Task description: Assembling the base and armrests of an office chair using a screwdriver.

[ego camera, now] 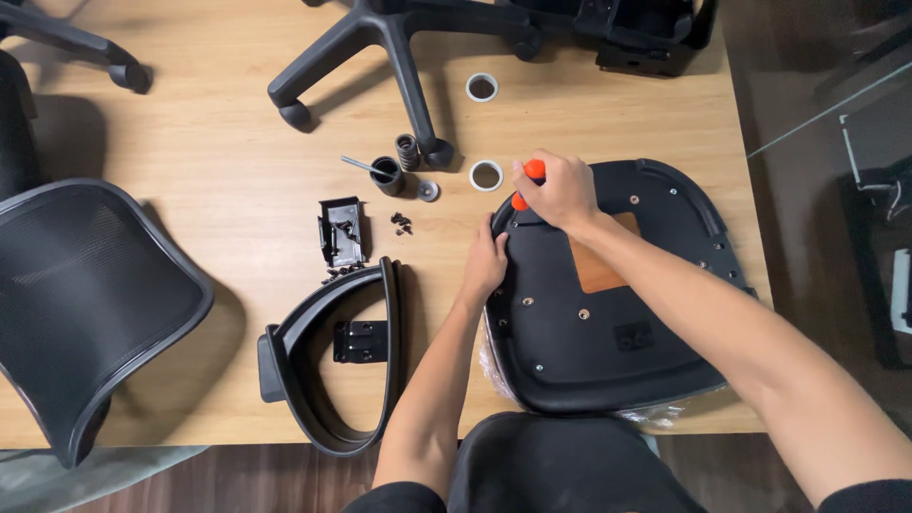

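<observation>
A black chair seat pan (608, 313) lies upside down on the wooden table (190, 161), with a brown wooden patch showing in its middle. My right hand (560, 190) grips an orange-handled screwdriver (528, 180) held upright over the seat's far left edge. The left edge of the seat is pressed by my left hand (484, 266), fingers spread on the black plastic. Several screw holes dot the seat's underside.
A black armrest loop (328, 366) and a small black bracket (342, 231) lie left of the seat, with loose screws (402, 223) nearby. Two white rings (485, 175) and a black cup (387, 175) sit farther back. A chair base (399, 47) stands behind; a mesh backrest (85, 294) lies far left.
</observation>
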